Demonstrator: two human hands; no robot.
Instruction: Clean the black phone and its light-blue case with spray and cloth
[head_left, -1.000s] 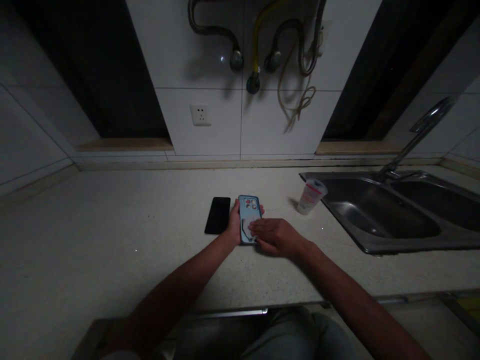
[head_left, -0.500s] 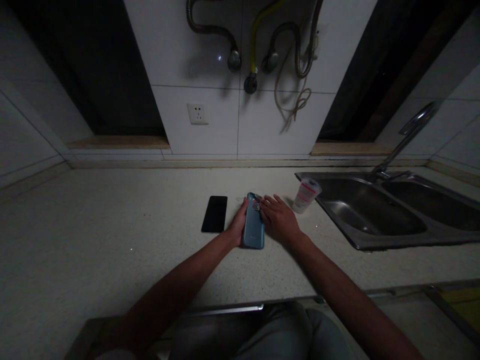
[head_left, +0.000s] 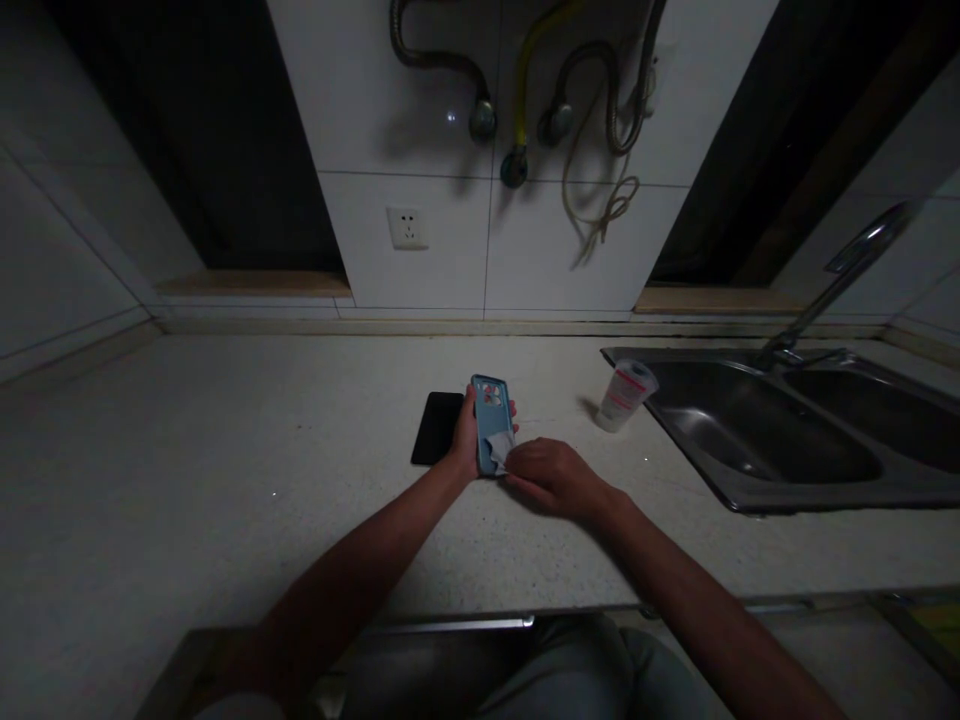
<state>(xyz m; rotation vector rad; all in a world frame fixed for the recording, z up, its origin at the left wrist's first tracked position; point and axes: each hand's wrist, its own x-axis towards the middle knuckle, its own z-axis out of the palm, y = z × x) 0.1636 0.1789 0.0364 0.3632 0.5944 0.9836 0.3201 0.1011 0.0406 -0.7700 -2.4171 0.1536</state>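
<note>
My left hand (head_left: 466,437) is wrapped round a blue phone case (head_left: 487,418), its fingertips showing past the far edge. The hollow inner side of the case faces up, with camera cutouts near its top. Pinched in my right hand (head_left: 553,477) is a small pale cloth or tissue (head_left: 499,447), which lies against the lower part of the case's inside. A black smartphone (head_left: 435,430) rests screen up on the counter just left of the case, partly behind my left hand.
On the pale countertop (head_left: 225,430), a clear plastic cup with red print (head_left: 626,395) stands right of my hands. Beyond it is a double steel sink (head_left: 720,490) with a faucet (head_left: 832,285). Hoses and a wall socket (head_left: 407,229) are on the tiled wall behind.
The case has turned from its outer back to its inner side facing up and shifted slightly left. My right hand moved from its top to its lower end, and the pale cloth now shows.
</note>
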